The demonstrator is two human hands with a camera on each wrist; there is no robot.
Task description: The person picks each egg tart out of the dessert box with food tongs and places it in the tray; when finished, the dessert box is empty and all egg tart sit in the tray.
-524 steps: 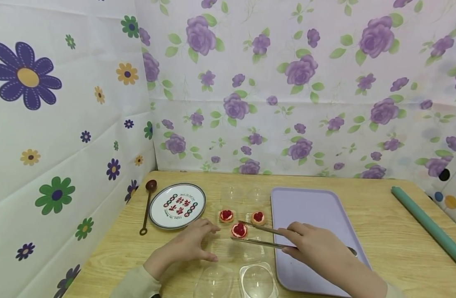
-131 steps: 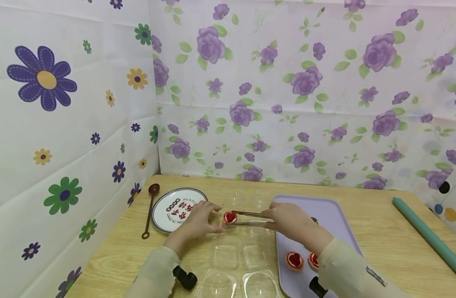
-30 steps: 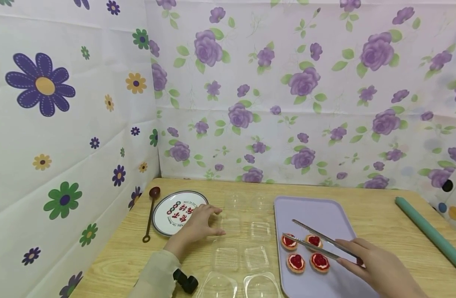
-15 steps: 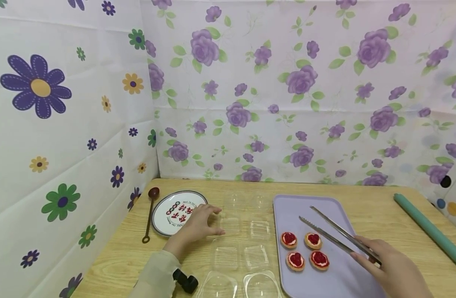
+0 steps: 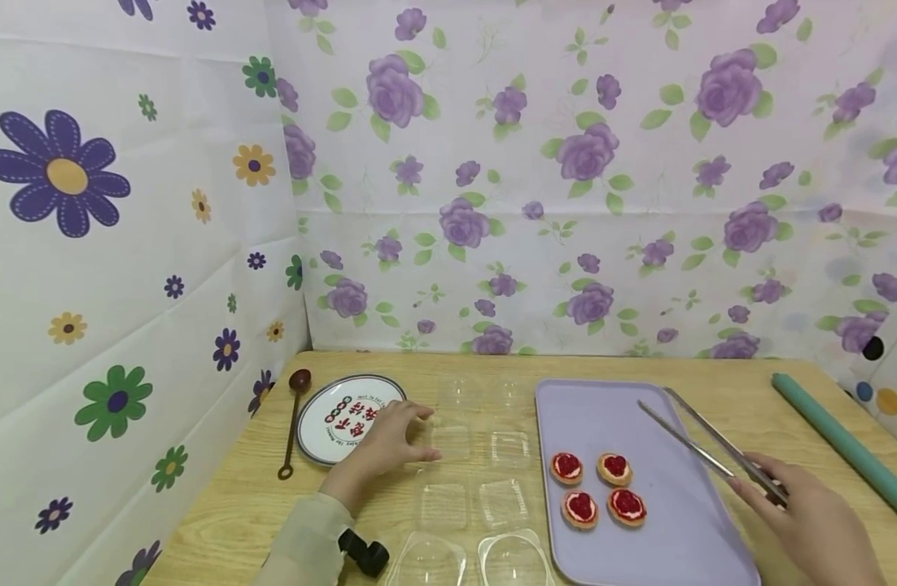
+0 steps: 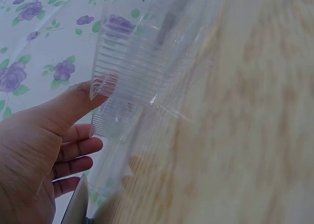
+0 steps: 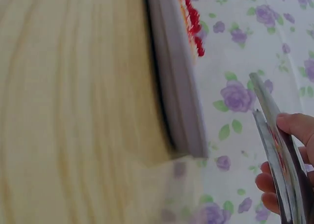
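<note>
My right hand [image 5: 815,514] holds metal tongs [image 5: 727,447] over the right side of the lilac tray [image 5: 668,537]. Nothing sits between their tips, which are spread apart. Several small tarts [image 5: 580,509] with red heart-shaped toppings lie grouped on the tray's left half. My left hand [image 5: 386,439], fingers loosely bent, is over the plate's edge, beside a clear plastic container [image 5: 451,443]. In the left wrist view, the thumb overlaps a ribbed clear container [image 6: 132,67]; whether it presses on it I cannot tell. In the right wrist view, the tongs [image 7: 267,101] lie between thumb and fingers.
Several clear containers with domed lids [image 5: 503,561] stand in two columns left of the tray. A white plate [image 5: 320,443] with red writing and a brown long-handled spoon [image 5: 295,423] are on the left. A teal rod [image 5: 844,443] lies along the table's right side.
Tarts that were in and above the containers now lie on the tray. In the last second, the right hand has drawn the tongs right, away from the tarts. The left hand has hardly moved.
</note>
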